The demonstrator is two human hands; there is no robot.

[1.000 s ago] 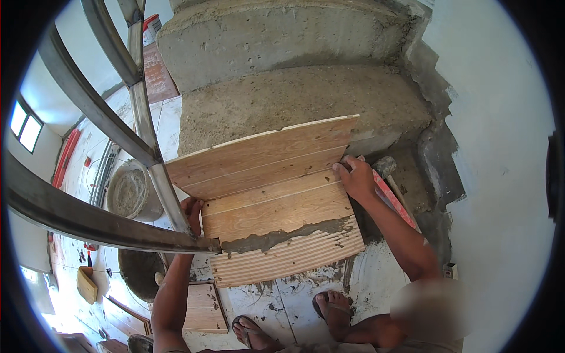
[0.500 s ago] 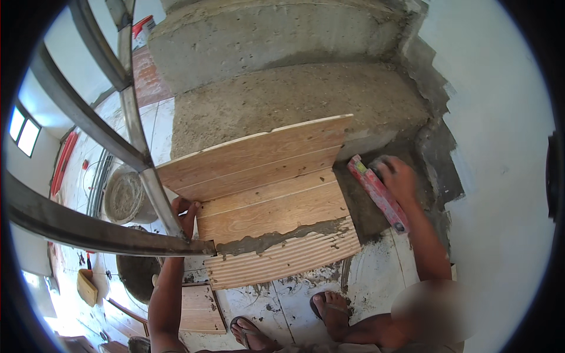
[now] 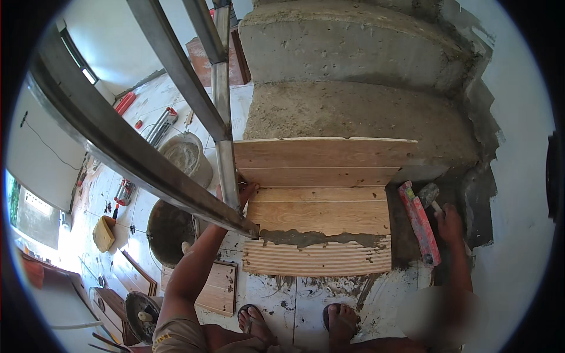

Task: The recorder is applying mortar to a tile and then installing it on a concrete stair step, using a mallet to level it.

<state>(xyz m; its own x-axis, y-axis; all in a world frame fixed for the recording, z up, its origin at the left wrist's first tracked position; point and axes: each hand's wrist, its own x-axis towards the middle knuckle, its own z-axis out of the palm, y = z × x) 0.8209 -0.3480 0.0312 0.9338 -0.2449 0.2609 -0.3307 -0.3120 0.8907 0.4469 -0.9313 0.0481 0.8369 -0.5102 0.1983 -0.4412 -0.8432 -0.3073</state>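
Note:
My left hand [image 3: 248, 192] is at the left end of the step, fingers closed on the edge of an upright wood-look tile [image 3: 318, 159], partly hidden by the metal railing. That tile stands against the step's riser. Below it lies a flat wood-look tile [image 3: 321, 210], with a strip of grey mortar [image 3: 315, 237] along its front and a ribbed strip [image 3: 318, 259] below that. On the right, my right hand [image 3: 450, 223] is closed round the pale handle of a mallet with a grey head [image 3: 428, 193]. Beside it, a red spirit level [image 3: 419, 223] lies on the mortared step.
A metal railing [image 3: 135, 170] crosses the left side. Beyond it stand a bucket of grey mix [image 3: 203, 170] and a dark bucket [image 3: 170, 232]. Bare concrete steps [image 3: 353, 50] rise ahead, beside a white wall [image 3: 524, 176]. Loose tiles [image 3: 218, 288] lie near my feet.
The view has swung left, so the step appears further right and straighter. My right hand has drawn back from beside the mallet's head to its handle. My left hand stays at the tile's end.

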